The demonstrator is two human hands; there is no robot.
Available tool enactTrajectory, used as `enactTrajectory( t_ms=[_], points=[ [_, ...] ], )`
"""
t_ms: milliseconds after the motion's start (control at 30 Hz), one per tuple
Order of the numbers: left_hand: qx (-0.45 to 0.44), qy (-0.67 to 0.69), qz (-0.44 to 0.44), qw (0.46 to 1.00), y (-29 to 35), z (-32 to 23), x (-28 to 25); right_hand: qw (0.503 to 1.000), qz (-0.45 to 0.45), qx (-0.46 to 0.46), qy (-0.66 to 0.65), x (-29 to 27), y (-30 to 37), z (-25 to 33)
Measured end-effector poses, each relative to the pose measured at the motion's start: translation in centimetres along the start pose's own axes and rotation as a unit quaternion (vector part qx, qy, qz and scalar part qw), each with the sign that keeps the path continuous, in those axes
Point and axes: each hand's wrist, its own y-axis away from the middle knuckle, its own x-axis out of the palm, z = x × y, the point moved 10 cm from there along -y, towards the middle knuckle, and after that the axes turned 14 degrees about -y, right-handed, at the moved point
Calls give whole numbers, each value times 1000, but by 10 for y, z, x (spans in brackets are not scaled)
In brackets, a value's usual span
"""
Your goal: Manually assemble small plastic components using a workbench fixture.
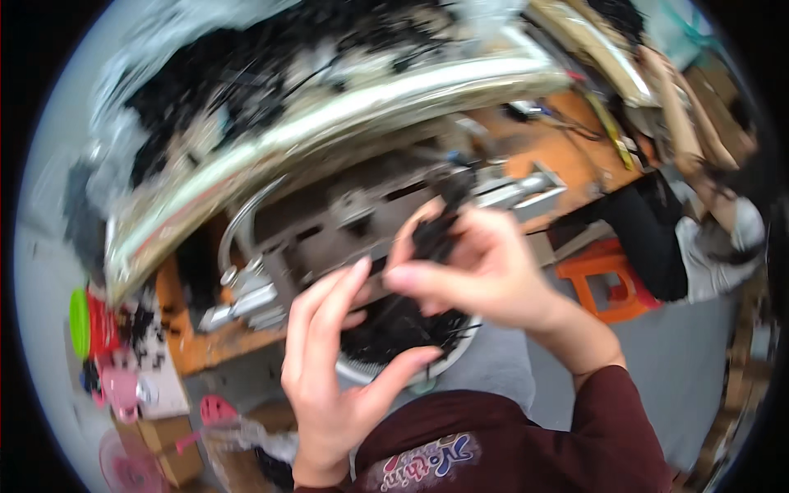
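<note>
My left hand (337, 370) is open, thumb and fingers spread apart, with nothing visible in its grasp. To its right, my right hand (493, 275) is closed around small black pieces (434, 237), blurred, their exact kind unclear. Both hands hover over the front of a brown metal fixture (341, 222) on the bench. Below them, partly hidden by my fingers, is a round white basket (468, 341) holding black pieces.
A long pale tray (329, 111) wrapped in clear film, heaped with black pieces (246, 82), spans the bench's back. Metal cylinders (246, 308) flank the fixture. At right sit another person (707, 238) and an orange stool (604, 279). A pink fan (127, 464) stands lower left.
</note>
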Motion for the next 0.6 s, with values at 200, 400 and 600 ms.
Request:
enactTrajectory(
  t_ms=[200, 400, 600],
  points=[
    [61, -117, 4, 991, 1, -18, 26, 995, -22, -67, 65, -16, 13, -13],
    [86, -166, -12, 982, 4, -26, 24, 994, -9, -108, 8, -10, 9, -16],
    [120, -249, -31, 961, -5, -37, 29, 973, -73, -201, 87, -17, 10, 5]
  ],
)
